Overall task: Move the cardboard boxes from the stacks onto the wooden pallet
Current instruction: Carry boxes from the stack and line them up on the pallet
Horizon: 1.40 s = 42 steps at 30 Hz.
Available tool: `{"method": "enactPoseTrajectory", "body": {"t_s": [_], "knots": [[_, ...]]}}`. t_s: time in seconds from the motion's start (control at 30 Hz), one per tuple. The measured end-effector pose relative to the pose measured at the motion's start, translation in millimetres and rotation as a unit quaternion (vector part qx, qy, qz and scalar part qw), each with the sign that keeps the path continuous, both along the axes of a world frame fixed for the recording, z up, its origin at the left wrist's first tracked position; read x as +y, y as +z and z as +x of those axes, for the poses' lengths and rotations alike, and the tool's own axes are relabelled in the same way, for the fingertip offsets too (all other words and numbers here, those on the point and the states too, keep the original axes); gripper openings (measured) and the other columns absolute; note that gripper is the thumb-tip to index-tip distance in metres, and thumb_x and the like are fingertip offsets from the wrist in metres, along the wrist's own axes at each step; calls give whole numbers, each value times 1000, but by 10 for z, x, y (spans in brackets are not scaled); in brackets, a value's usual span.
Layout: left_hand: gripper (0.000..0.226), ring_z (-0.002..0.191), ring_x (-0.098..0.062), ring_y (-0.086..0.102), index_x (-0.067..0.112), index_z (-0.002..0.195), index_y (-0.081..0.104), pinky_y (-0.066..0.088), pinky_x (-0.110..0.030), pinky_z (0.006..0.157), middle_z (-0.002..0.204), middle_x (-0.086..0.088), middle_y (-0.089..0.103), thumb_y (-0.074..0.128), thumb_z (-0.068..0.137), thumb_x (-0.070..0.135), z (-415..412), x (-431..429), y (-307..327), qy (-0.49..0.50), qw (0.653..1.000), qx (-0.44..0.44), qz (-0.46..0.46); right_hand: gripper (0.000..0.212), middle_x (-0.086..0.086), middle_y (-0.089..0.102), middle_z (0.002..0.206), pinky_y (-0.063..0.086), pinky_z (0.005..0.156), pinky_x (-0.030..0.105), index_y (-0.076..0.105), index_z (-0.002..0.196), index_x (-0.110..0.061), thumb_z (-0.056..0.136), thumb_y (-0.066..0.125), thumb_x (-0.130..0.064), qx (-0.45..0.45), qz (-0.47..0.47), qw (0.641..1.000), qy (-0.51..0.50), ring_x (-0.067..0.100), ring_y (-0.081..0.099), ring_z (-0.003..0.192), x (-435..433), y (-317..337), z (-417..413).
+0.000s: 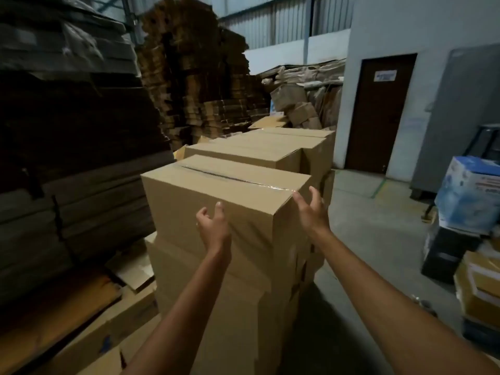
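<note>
Centrally, a sealed cardboard box (pixel 224 182) is seen on top of the nearest stack (pixel 205 293) of like boxes, with a strip of clear tape (pixel 243 180) run along its top seam. Behind it, more boxes (pixel 259 150) are lined up in a row at about the same height.

Both arms are stretched toward the top box. The left hand (pixel 213 228) is held before the box's near face, fingers spread and loosely bent, with nothing held. The right hand (pixel 308 209) is raised just beside the box's near right corner, palm turned inward and fingers wide, also with nothing held. Whether either hand touches the cardboard cannot be told.

To the left, dark flattened cardboard sheets (pixel 67 158) are piled high, and tall bundles of folded cartons (pixel 194 77) are stacked beyond them. On the right, a concrete floor (pixel 365 234) is shown, with a brown door (pixel 378 112) set in a pale wall and a blue-and-white printed box (pixel 470 190) placed on other goods near the edge.
</note>
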State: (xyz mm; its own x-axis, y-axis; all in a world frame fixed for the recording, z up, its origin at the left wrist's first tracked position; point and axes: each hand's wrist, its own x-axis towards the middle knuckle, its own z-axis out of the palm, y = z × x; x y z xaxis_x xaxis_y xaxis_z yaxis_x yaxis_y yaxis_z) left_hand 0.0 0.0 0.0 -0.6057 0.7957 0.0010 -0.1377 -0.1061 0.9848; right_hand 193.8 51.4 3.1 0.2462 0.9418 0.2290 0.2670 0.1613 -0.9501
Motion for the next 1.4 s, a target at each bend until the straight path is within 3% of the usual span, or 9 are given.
{"method": "enactPoseTrajectory", "body": {"t_s": [0.17,0.33,0.63,0.8,0.9,0.97,1.07,1.2,1.4], "knots": [[76,135,-38,44,4,150,34,38,-42,109,152,-21,39,64,94,45,-46,358,-27,43,988,-132,-72,80,9,22,166,29,118,51,18,160,-22,97,51,-59,28,-56,997,-33,33,28,149,436,9,-28],[80,124,-38,53,0,142,46,46,-43,102,140,-17,51,69,87,53,33,512,-153,-23,975,-192,-109,79,10,24,165,27,118,48,14,161,-19,99,57,-44,99,-60,993,-10,33,29,148,708,6,-28],[87,135,-38,42,10,153,27,40,-51,111,155,-16,34,67,89,54,249,510,-185,-35,984,-157,-77,93,9,14,168,24,120,56,17,161,-25,89,63,-62,66,-98,993,3,35,22,151,935,16,189],[88,134,-38,41,13,152,28,42,-52,109,152,-17,31,69,87,55,454,418,-212,17,992,-105,-73,89,9,32,161,27,115,59,24,159,-23,88,60,-65,123,-139,980,75,35,33,145,999,-1,364],[101,137,-39,34,16,153,25,39,-60,109,151,-12,27,67,76,67,428,341,-254,52,994,-72,-62,84,-1,47,137,29,112,53,39,151,-18,88,55,-72,144,-183,966,112,29,41,137,939,14,435],[113,133,-38,39,21,151,29,41,-62,106,146,-7,30,61,58,77,338,267,-246,56,994,-74,-53,70,-1,52,120,37,104,44,49,143,-17,94,49,-67,150,-207,956,146,27,50,124,851,-3,439],[104,123,-38,51,24,139,44,46,-62,100,138,-10,40,62,51,77,47,246,-366,59,993,-93,-48,64,4,74,105,52,78,35,65,125,-16,86,60,-67,187,-223,935,200,25,68,99,563,60,293],[96,114,-39,62,29,120,63,54,-59,89,134,-14,59,76,41,81,-456,162,-441,4,990,-126,-59,56,10,76,106,54,72,35,69,118,-14,82,64,-57,217,-213,931,203,27,70,95,255,150,108],[61,100,-36,66,12,135,49,58,-35,54,126,-27,61,59,88,49,-425,-924,323,-87,990,-96,56,46,8,67,111,49,72,39,60,120,-18,89,60,-52,235,-150,945,172,24,61,96,-414,406,-114]]}}
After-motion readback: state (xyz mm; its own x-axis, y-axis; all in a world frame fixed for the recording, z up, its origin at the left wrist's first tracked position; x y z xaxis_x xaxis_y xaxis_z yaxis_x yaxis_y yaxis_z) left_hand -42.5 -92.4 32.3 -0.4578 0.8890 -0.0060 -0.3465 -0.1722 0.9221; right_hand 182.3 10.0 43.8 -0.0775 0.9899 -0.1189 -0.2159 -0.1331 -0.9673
